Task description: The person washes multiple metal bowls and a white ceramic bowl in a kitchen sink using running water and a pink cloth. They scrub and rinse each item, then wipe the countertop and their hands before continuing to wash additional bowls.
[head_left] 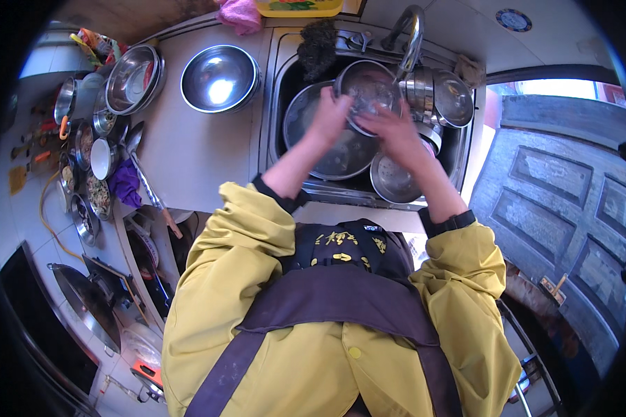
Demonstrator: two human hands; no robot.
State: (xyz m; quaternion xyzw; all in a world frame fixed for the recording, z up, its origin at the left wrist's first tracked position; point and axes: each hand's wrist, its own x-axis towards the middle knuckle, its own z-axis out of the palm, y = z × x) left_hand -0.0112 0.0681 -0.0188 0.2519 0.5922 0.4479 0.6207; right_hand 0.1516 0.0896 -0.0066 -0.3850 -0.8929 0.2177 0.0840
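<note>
Yellow-sleeved forearms reach over the steel sink (466, 149). Left hand (329, 115) and right hand (394, 128) both have fingers clasped on the rim of a round steel bowl (367, 87), held tilted beneath the chrome tap (412, 35). Risk: wet metal may slip onto the stacked steel pans (341, 156) below.

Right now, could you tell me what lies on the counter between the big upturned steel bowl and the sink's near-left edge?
In the head view, only bare pale countertop lies between the big steel bowl and the steel sink; nothing stands there.
</note>
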